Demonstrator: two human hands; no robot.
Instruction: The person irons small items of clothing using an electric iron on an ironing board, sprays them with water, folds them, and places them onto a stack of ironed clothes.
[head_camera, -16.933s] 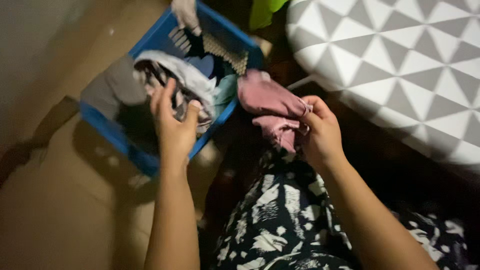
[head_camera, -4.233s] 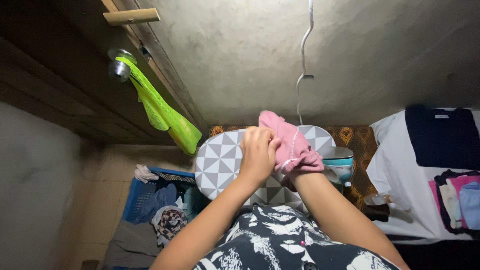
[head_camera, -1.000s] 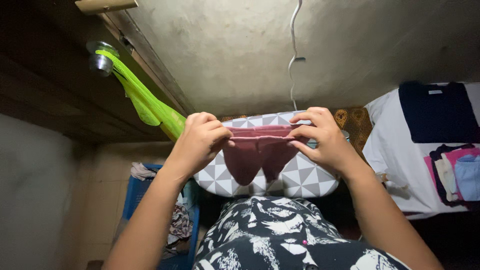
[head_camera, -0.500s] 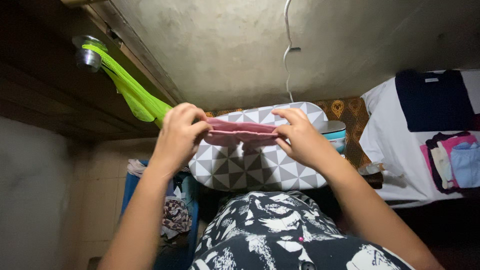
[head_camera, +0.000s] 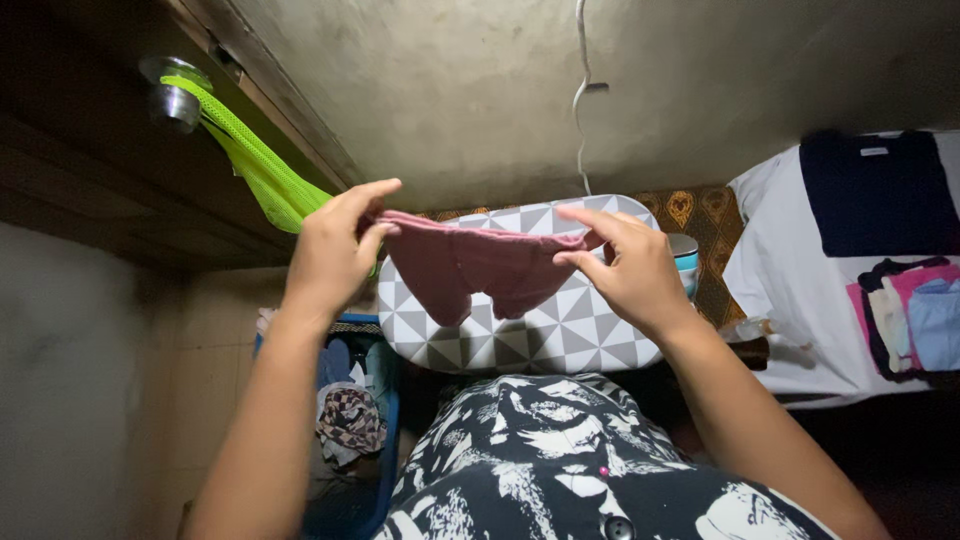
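At the far left a green net bag (head_camera: 262, 165) hangs from a hook (head_camera: 172, 80) on the dark wooden frame. Below it, on the floor, stands a blue basket (head_camera: 385, 470) with crumpled clothes (head_camera: 350, 420) inside; one of them has a checked pattern.

The left hand (head_camera: 335, 250) is raised in front of the camera. Its thumb and forefinger pinch the left corner of a pink cloth (head_camera: 470, 265), and the other fingers are bent loosely behind it. The cloth is stretched in the air between the two hands, above the ironing board (head_camera: 560, 335), and does not touch it. Its upper edge is almost straight, and two rounded parts hang down from it.

The board has a cover with grey and white triangles. It lies across the view, just beyond the person's dark shirt with white print (head_camera: 560, 460). A white cord (head_camera: 580, 95) runs down the grey wall behind the board.

The right hand (head_camera: 630, 275) holds the right corner of the cloth between thumb and forefinger; the remaining fingers are spread a little and point to the left. Just behind this hand the top of a teal iron (head_camera: 686, 262) is visible, standing at the right end of the board.

At the far right is a bed with a white sheet (head_camera: 780, 250). On it lie a dark blue shirt (head_camera: 875, 190) and, nearer to the camera, a small pile of folded clothes (head_camera: 915, 315) in pink, blue and dark colours.
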